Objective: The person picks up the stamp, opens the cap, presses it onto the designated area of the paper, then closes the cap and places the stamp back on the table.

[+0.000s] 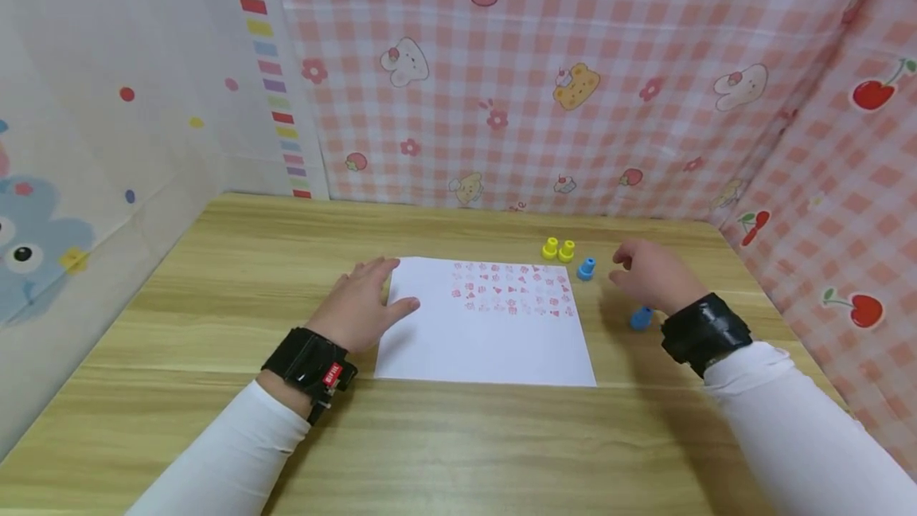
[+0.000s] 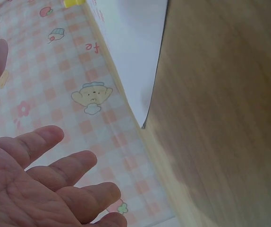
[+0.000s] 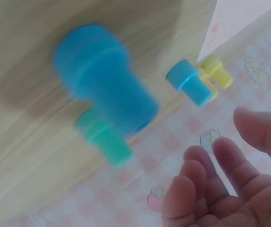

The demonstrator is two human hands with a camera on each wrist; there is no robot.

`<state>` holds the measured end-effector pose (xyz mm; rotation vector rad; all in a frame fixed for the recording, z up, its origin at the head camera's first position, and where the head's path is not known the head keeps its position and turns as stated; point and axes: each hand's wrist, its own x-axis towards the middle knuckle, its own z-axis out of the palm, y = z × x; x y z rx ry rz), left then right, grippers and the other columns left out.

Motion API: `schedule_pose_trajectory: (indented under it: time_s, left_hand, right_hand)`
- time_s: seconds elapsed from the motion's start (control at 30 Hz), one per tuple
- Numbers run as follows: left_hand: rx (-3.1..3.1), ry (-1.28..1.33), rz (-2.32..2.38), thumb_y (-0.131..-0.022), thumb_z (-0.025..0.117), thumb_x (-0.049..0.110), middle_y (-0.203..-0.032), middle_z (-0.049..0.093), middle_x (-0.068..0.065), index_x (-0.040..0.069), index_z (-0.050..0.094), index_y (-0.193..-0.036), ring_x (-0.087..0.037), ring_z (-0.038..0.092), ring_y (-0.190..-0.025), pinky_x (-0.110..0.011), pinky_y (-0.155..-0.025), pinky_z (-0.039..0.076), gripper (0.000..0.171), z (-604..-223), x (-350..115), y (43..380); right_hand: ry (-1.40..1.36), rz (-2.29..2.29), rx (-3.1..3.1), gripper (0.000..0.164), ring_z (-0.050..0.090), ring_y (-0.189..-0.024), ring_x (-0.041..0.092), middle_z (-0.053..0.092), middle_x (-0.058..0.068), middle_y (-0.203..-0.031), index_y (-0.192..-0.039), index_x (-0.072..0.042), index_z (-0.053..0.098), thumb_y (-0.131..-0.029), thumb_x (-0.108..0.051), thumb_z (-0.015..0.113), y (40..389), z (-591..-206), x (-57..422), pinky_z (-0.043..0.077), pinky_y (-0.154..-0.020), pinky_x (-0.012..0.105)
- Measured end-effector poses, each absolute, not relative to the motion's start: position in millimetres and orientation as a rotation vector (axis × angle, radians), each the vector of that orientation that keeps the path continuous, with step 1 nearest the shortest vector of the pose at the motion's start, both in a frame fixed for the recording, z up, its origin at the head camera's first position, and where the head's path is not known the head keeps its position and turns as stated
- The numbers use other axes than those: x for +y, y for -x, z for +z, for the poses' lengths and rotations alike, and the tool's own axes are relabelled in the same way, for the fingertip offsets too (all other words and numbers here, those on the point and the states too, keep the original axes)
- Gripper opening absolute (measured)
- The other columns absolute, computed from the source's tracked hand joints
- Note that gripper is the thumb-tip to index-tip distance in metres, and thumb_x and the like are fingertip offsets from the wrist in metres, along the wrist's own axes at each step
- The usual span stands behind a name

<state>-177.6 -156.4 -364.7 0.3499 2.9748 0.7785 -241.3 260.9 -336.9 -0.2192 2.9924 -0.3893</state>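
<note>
A white sheet of paper (image 1: pixel 466 349) lies on the table, with rows of small red prints on its upper right part. My left hand (image 1: pixel 358 309) is at the sheet's left edge, fingers spread and holding nothing; whether it touches the paper I cannot tell. Over the table right of the sheet, my right hand (image 1: pixel 659 273) has loosely bent fingers with nothing between them. One blue stamp (image 1: pixel 586 269) stands between hand and paper, another blue stamp (image 1: pixel 641 318) below the hand. A green stamp (image 3: pixel 105 139) shows in the right wrist view; the hand hides it from the head view.
Two yellow stamps (image 1: pixel 567 252) stand side by side past the sheet's upper right corner. The wooden table (image 1: pixel 430 452) ends at a pink checked cloth (image 1: pixel 444 126) behind. A white dotted cloth (image 1: pixel 165 150) hangs at the left, and more checked cloth at the right.
</note>
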Motion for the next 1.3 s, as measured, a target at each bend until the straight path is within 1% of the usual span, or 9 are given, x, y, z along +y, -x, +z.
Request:
schedule_pose_trajectory:
  time_s: [0.13, 0.27, 0.43, 0.63, 0.77, 0.9, 1.1, 1.3]
  left_hand:
    - [2.973, -0.351, 0.770, -0.088, 0.051, 0.060, -0.147, 0.031, -0.016, 0.007, 0.032, -0.144, -0.037, 0.017, -0.133, -0.058, -0.109, 0.012, 0.079, -363.0, -158.5, 178.1]
    - [2.977, -0.346, 0.763, -0.088, 0.051, 0.060, -0.146, 0.033, -0.016, 0.006, 0.033, -0.144, -0.036, 0.017, -0.133, -0.058, -0.109, 0.013, 0.079, -364.0, -160.0, 178.3]
    - [2.975, -0.334, 0.768, -0.088, 0.052, 0.060, -0.145, 0.034, -0.015, 0.007, 0.034, -0.143, -0.036, 0.018, -0.133, -0.058, -0.109, 0.013, 0.078, -365.2, -160.3, 177.7]
    - [2.973, -0.332, 0.769, -0.088, 0.053, 0.058, -0.145, 0.034, -0.016, 0.006, 0.035, -0.143, -0.037, 0.019, -0.132, -0.058, -0.108, 0.014, 0.078, -365.4, -158.7, 177.3]
    - [2.971, -0.328, 0.758, -0.088, 0.052, 0.059, -0.145, 0.033, -0.017, 0.006, 0.034, -0.143, -0.038, 0.019, -0.132, -0.059, -0.108, 0.013, 0.079, -366.1, -157.1, 178.0]
    - [2.967, -0.330, 0.750, -0.088, 0.052, 0.059, -0.146, 0.033, -0.018, 0.005, 0.033, -0.143, -0.039, 0.019, -0.132, -0.060, -0.108, 0.013, 0.079, -366.1, -155.9, 178.4]
    - [2.960, -0.331, 0.761, -0.088, 0.053, 0.058, -0.146, 0.033, -0.017, 0.005, 0.034, -0.143, -0.039, 0.019, -0.132, -0.060, -0.108, 0.013, 0.079, -364.8, -154.9, 177.1]
    - [2.959, -0.332, 0.774, -0.088, 0.053, 0.058, -0.146, 0.033, -0.016, 0.006, 0.034, -0.143, -0.038, 0.018, -0.132, -0.059, -0.108, 0.013, 0.078, -364.4, -154.4, 176.9]
  right_hand:
    - [0.242, -0.353, 2.978, 0.036, 0.054, -0.078, 0.027, 0.060, 0.017, -0.095, -0.108, 0.002, 0.061, -0.087, -0.028, 0.065, 226.9, -333.3, 272.7, 0.049, -0.068, 0.045]
    - [0.307, -0.352, 2.957, 0.036, 0.055, -0.075, 0.025, 0.061, 0.015, -0.091, -0.105, 0.001, 0.063, -0.085, -0.029, 0.066, 216.9, -336.3, 281.7, 0.050, -0.066, 0.043]
    - [0.375, -0.358, 2.920, 0.039, 0.056, -0.074, 0.023, 0.062, 0.015, -0.090, -0.109, 0.001, 0.063, -0.085, -0.029, 0.067, 211.2, -341.6, 285.0, 0.050, -0.066, 0.043]
    - [0.375, -0.302, 2.876, 0.042, 0.056, -0.076, 0.021, 0.063, 0.013, -0.090, -0.112, 0.001, 0.062, -0.083, -0.028, 0.068, 212.8, -348.9, 286.6, 0.050, -0.068, 0.042]
    - [0.345, -0.300, 2.857, 0.038, 0.056, -0.085, 0.025, 0.065, 0.015, -0.096, -0.111, 0.000, 0.063, -0.083, -0.023, 0.069, 211.7, -352.3, 287.1, 0.049, -0.075, 0.046]
    - [0.358, -0.297, 2.871, 0.029, 0.056, -0.090, 0.028, 0.065, 0.018, -0.102, -0.107, -0.002, 0.066, -0.082, -0.017, 0.068, 209.9, -357.5, 288.8, 0.048, -0.078, 0.048]
    - [0.371, -0.296, 2.880, 0.014, 0.054, -0.079, 0.024, 0.065, 0.010, -0.091, -0.095, -0.008, 0.068, -0.081, -0.012, 0.068, 210.1, -362.3, 290.0, 0.047, -0.068, 0.040]
    - [0.379, -0.265, 2.903, 0.014, 0.053, -0.074, 0.023, 0.063, 0.007, -0.085, -0.096, -0.008, 0.066, -0.085, -0.016, 0.066, 209.9, -359.1, 283.5, 0.047, -0.067, 0.040]
